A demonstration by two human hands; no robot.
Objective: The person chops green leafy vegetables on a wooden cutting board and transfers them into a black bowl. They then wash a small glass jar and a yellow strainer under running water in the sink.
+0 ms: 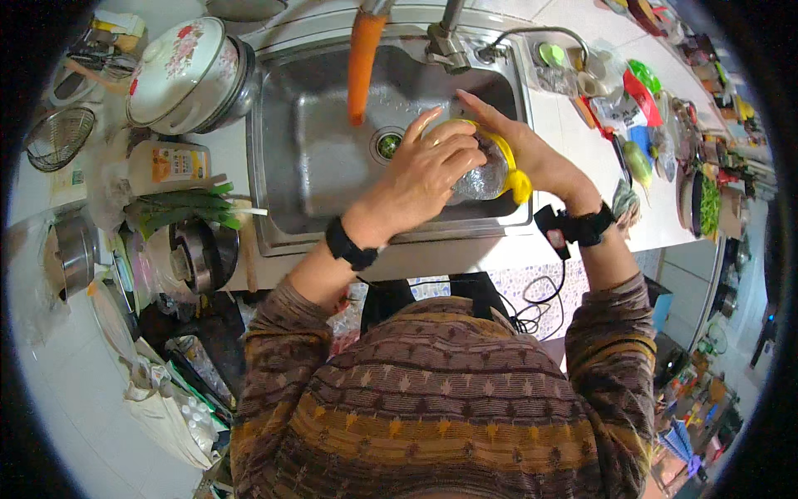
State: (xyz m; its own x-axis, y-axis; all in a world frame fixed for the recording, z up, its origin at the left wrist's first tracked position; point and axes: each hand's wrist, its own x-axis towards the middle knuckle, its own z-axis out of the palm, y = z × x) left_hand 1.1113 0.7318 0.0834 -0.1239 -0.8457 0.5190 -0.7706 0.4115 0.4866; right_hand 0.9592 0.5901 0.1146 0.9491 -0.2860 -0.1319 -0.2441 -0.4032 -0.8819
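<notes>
Over the right half of the steel sink (330,199) is a clear, shiny vessel (489,174) with a yellow rim and a yellow knob or tab at its lower right. My right hand (530,150) supports it from the right, with its lower fingers hidden behind it. Wet and slightly curled, my left hand (430,162) lies against its left side, fingertips over the top; whether they grip is unclear. An orange tube (365,68) hangs into the sink from above. Green scraps sit in the drain (389,146). The metal faucet (449,53) stands at the back.
Left of the sink are stacked bowls (177,75), a wire strainer (60,138), a labelled plastic container (171,163), green onions (181,209) and dark cookware (202,256). To the right lie a red-and-white bag (633,109), a pale green radish (637,161), a cloth (625,203) and leafy greens (709,206).
</notes>
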